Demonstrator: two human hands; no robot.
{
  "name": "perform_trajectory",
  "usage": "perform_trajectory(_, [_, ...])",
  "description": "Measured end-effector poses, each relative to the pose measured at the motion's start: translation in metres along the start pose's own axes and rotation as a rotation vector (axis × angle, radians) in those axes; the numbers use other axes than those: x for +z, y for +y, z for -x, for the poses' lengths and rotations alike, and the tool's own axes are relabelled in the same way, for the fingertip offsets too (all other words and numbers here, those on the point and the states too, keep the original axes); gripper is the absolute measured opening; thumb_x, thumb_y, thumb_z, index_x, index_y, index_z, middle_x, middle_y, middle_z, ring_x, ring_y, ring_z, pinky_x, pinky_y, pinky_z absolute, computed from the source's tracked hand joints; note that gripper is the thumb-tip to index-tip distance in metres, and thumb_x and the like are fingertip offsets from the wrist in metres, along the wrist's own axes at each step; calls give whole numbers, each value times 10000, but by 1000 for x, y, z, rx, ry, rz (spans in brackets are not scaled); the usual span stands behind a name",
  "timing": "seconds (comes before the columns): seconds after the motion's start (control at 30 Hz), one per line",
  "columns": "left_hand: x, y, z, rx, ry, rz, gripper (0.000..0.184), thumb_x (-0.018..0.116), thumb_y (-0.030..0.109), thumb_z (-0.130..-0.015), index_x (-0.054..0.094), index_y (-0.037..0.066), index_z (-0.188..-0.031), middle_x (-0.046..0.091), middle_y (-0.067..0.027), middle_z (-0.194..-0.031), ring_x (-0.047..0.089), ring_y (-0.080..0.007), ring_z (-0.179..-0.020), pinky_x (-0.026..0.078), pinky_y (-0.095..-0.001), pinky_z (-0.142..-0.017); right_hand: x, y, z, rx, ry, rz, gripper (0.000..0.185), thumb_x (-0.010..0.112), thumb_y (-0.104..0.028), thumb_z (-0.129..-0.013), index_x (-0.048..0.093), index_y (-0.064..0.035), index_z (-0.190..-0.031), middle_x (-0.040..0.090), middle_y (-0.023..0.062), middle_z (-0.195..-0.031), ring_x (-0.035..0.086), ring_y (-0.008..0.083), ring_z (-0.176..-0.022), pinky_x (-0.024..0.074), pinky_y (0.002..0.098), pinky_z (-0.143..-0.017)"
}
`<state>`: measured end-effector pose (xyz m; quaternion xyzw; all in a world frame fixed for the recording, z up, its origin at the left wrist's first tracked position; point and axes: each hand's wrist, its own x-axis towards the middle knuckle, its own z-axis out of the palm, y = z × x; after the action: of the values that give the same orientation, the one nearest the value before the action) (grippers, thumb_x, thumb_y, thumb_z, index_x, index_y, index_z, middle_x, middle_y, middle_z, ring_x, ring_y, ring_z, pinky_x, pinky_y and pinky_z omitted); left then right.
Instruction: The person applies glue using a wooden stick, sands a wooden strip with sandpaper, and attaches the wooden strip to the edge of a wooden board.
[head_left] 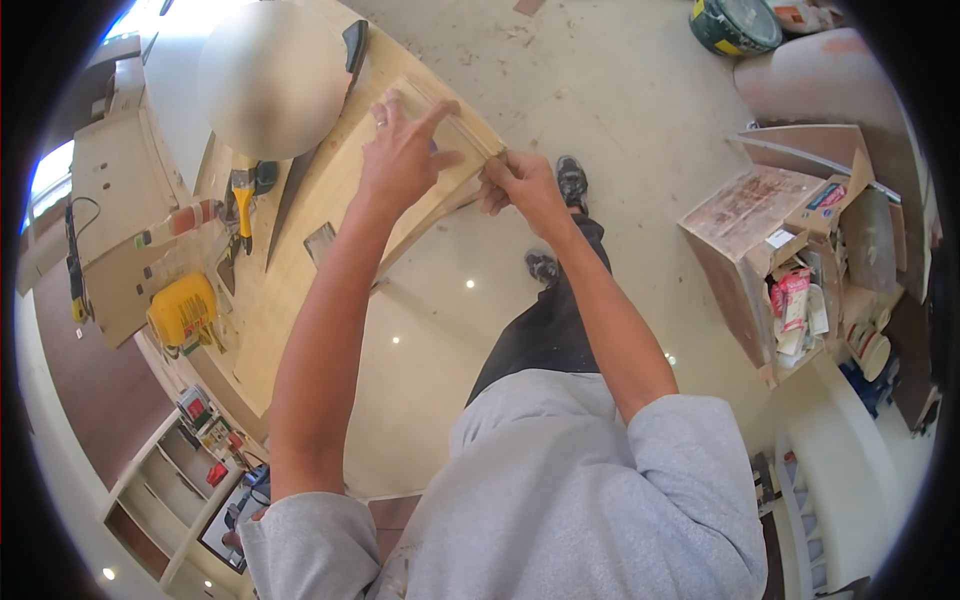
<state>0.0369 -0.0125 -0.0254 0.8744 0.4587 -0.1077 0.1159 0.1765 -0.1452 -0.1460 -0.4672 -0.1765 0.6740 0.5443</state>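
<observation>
Thin light-wood strips (466, 128) lie along the edge of a wooden workbench (270, 330). My left hand (402, 150) rests over the wood beside the strips, its fingers spread and a ring on one of them. A small bluish thing shows by its thumb, too hidden to name. At the bench corner, my right hand (522, 188) has its thumb and fingers closed on the near end of a wooden strip. Left of my left hand lies a handsaw (292, 205), its blade partly hidden by a blurred round patch.
A yellow-handled paintbrush (243, 200), a yellow jug (184, 310) and a small metal plate (320, 242) are on the bench. An open box (745, 240) with packets and scraps stands on the floor at right. A dark bucket (735, 25) sits farther back.
</observation>
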Motion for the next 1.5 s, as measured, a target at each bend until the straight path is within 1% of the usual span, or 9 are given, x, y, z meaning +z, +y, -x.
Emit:
perform_trajectory(0.33, [1,0,3,-18,46,-6,620,859,367,-882,614,369,-1452,372,-342,-1611,415,-529,-1497,549,-567,-1010,-2,-1,-1,-44,10,157,289,607,-224,-1121,722,34,-1060,735,85,-849,720,159,-679,582,288,-646])
perform_trajectory(0.63, [3,2,4,-62,63,74,651,888,276,-847,640,361,-1443,351,-338,-1631,355,-564,-1528,492,-755,-984,-8,-7,-5,8,38,328,267,613,-192,-1118,737,35,-1051,756,83,-846,712,138,-663,570,279,-638])
perform_trajectory(0.9, [7,1,5,-63,115,120,670,880,271,-837,645,348,-1459,342,-345,-1640,369,-580,-1517,435,-811,-1023,-10,-1,-7,59,38,288,272,593,-158,-1107,732,24,-960,739,79,-785,686,130,-625,537,283,-593])
perform_trajectory(1.03, [12,-4,3,-47,37,176,693,872,306,-830,640,331,-1483,355,-351,-1628,399,-578,-1498,405,-832,-1030,-17,-13,-4,18,41,650,246,584,-147,-1066,696,-2,-902,681,39,-721,636,135,-639,509,306,-593])
perform_trajectory(1.17, [64,13,-16,-108,198,207,465,734,373,-919,724,331,-1383,374,-278,-1668,282,-549,-1573,220,-921,-1094,-56,8,-11,-137,-60,637,211,630,-140,-1015,771,16,-1026,731,91,-926,674,182,-852,559,373,-784])
perform_trajectory(1.23, [90,17,-46,-248,288,402,840,561,575,-1041,422,-28,-1609,344,-277,-1690,215,-533,-1600,139,-937,-1095,-71,13,-20,-148,-190,503,220,604,-150,-1058,714,30,-999,703,99,-868,666,182,-780,544,328,-713])
perform_trajectory(1.27, [79,14,-43,-233,215,478,842,547,572,-1049,407,-35,-1616,300,-292,-1705,172,-527,-1614,148,-934,-1098,-54,-3,-14,-60,-112,615,314,588,-244,-1119,679,25,-983,676,93,-833,645,157,-736,522,302,-669])
perform_trajectory(1.33, [88,23,-52,-256,295,402,795,549,550,-1055,442,-15,-1603,264,-303,-1716,154,-551,-1610,157,-940,-1089,-47,-27,-2,52,-137,603,365,616,-317,-1124,681,27,-1021,655,72,-845,588,121,-684,490,290,-628])
perform_trajectory(1.5, [41,5,-21,-149,77,240,546,623,465,-1016,618,240,-1514,279,-321,-1699,149,-621,-1579,164,-955,-1070,-52,-60,-10,-164,171,803,298,688,-255,-1084,717,38,-1128,664,46,-892,547,97,-665,442,251,-603])
